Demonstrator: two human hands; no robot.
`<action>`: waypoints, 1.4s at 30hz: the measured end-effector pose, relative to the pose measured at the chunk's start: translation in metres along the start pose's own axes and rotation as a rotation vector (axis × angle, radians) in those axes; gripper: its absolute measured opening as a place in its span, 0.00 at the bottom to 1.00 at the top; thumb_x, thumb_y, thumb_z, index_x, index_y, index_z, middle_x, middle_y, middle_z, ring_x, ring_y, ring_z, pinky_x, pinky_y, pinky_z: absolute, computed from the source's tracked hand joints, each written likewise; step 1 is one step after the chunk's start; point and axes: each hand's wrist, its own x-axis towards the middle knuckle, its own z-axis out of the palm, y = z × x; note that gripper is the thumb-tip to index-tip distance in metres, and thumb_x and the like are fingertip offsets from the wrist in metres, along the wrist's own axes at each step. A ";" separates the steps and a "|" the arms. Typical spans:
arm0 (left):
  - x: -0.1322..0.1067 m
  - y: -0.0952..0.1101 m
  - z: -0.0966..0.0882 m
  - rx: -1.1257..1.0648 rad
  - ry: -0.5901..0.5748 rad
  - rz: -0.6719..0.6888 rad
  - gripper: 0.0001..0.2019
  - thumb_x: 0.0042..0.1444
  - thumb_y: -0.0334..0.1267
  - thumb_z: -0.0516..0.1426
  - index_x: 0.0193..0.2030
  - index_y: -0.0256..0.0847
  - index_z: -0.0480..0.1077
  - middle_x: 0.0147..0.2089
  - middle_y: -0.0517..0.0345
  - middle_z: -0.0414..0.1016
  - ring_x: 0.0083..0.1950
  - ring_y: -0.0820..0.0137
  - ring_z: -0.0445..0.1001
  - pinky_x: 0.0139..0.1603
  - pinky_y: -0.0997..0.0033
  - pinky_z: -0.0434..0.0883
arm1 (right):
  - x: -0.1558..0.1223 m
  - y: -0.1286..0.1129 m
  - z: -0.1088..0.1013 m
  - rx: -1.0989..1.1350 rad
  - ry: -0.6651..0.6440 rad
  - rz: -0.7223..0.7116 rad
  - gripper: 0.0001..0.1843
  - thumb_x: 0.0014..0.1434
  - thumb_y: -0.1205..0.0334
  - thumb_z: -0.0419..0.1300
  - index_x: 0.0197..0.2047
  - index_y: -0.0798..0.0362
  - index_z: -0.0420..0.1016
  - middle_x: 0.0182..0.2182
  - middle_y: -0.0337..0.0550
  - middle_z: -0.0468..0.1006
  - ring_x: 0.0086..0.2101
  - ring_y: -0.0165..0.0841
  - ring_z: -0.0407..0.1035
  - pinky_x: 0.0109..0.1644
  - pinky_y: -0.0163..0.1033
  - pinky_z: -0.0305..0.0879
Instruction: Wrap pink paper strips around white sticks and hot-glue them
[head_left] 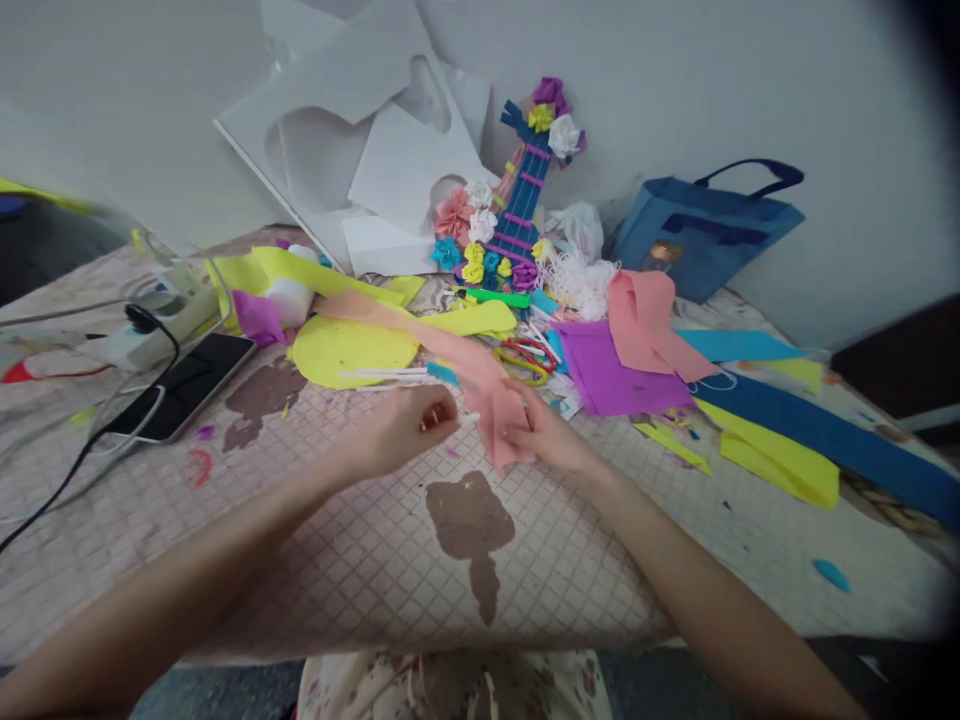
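peach strip trailing across the table, near end between the hands: right hand clamps it between thumb and fingers, left hand curls alongside, grip impossible to tell; light, even pinching should spare it creases.

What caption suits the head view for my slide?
Right hand gripping a peach strip, left hand close by, with a flower-trimmed blue model guitar behind.

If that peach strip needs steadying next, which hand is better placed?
Probably the right hand: it already holds the peach strip near its lower end. The left hand is beside the strip; whether it holds anything is unclear.
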 end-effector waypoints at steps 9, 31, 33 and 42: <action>0.014 0.023 0.028 -0.104 0.175 0.048 0.04 0.56 0.33 0.54 0.35 0.37 0.70 0.31 0.59 0.73 0.30 0.75 0.69 0.29 0.76 0.65 | 0.004 -0.005 -0.010 0.208 -0.219 0.028 0.19 0.52 0.61 0.62 0.48 0.48 0.67 0.34 0.37 0.72 0.31 0.28 0.68 0.33 0.34 0.64; 0.010 0.024 0.084 0.070 0.021 0.144 0.13 0.60 0.47 0.54 0.38 0.37 0.67 0.34 0.56 0.69 0.34 0.70 0.69 0.35 0.71 0.66 | -0.022 -0.009 -0.037 -0.787 -0.324 -0.476 0.04 0.59 0.70 0.55 0.33 0.53 0.68 0.34 0.42 0.69 0.37 0.32 0.65 0.40 0.36 0.61; 0.005 0.024 0.079 0.050 0.012 0.160 0.11 0.59 0.44 0.55 0.37 0.38 0.66 0.36 0.56 0.68 0.35 0.70 0.68 0.35 0.71 0.67 | -0.022 -0.005 -0.039 -0.804 -0.310 -0.479 0.06 0.60 0.71 0.54 0.32 0.53 0.67 0.33 0.42 0.68 0.37 0.32 0.65 0.39 0.36 0.61; -0.006 0.029 0.075 0.281 -0.081 0.262 0.03 0.60 0.31 0.51 0.36 0.37 0.66 0.39 0.53 0.70 0.41 0.66 0.67 0.40 0.67 0.68 | -0.035 -0.013 -0.041 -0.843 -0.304 -0.454 0.08 0.58 0.63 0.59 0.42 0.53 0.68 0.41 0.46 0.70 0.43 0.36 0.66 0.44 0.39 0.64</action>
